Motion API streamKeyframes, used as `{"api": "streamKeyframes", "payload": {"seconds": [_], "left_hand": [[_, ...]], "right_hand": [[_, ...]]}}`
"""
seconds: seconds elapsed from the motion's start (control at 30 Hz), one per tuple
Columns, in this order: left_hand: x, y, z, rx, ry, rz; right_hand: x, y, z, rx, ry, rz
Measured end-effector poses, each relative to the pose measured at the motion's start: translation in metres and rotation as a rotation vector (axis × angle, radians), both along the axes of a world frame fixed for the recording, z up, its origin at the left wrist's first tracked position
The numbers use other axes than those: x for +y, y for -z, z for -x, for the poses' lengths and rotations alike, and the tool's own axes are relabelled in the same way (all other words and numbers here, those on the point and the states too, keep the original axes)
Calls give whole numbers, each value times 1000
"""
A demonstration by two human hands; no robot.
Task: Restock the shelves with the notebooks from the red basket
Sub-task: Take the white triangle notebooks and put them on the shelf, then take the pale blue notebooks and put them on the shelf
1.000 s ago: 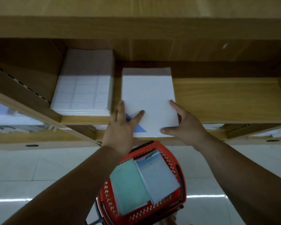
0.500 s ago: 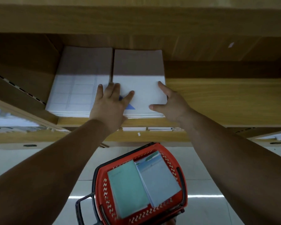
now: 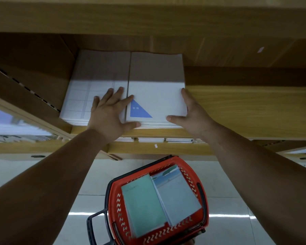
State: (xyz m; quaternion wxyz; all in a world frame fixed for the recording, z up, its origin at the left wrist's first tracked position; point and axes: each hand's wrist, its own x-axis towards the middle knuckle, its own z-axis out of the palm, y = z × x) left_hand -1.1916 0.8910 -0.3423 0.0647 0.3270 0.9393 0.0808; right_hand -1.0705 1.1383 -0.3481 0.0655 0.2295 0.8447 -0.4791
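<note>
Fingers straight, my left hand (image 3: 109,113) and right hand (image 3: 193,114) flank the notebook stack (image 3: 157,96) (long axis into the shelf (image 3: 245,110)); red basket (image 3: 112,197) lies below.

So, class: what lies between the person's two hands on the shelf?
In the head view, the blue-triangle notebook stack fills the stretch between the left hand and the right hand. Both hands touch it.
</note>
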Motion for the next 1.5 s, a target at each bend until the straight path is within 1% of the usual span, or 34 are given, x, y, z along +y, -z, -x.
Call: {"api": "streamKeyframes", "payload": {"seconds": [0.17,0.23,0.3,0.33,0.4,0.43,0.57,0.67,0.77,0.83,0.87,0.97,1.0,1.07,1.13,1.2,1.33,1.4,1.5], "left_hand": [[2,0,6,-56,-21,-91],[0,-2,8,-87,-4,-69],[0,-5,10,-109,22,16],[1,-6,9,-108,22,59],[6,-5,8,-83,-2,129],[9,-4,8,-63,-5,166],[11,1,7,-11,9,228],[12,0,8,-29,10,227],[15,-7,5,-64,-19,230],[14,-9,-11,-27,-89,156],[11,-8,-26,18,-126,72],[-3,-1,-88,125,-176,-272],[-9,7,-109,109,-194,-336],[-20,25,-147,-14,-241,-342],[-25,43,-178,-204,-309,-287],[-30,65,-199,-413,-370,-263],[-40,125,-227,-700,-436,-168],[-43,160,-240,-793,-462,-122],[-43,214,-255,-843,-485,-126]], "right_hand": [[6,-4,10,-27,-61,-49],[6,-8,14,-49,-82,-133],[2,-13,22,-33,-61,-174],[1,-14,27,-4,-10,-121],[-2,-12,36,64,128,64],[-3,-8,38,79,165,113],[-4,4,41,100,176,109],[2,4,42,84,159,113],[6,1,43,51,106,26],[5,-3,40,87,122,-58],[2,-6,33,129,167,-97],[-8,-7,-17,304,316,-216],[-12,-3,-40,351,328,-245],[-21,13,-88,384,327,-292],[-28,39,-128,331,331,-315],[-36,65,-160,208,297,-310],[-56,125,-202,-198,169,-235],[-65,160,-212,-354,109,-162],[-74,218,-218,-456,35,-88]]}}
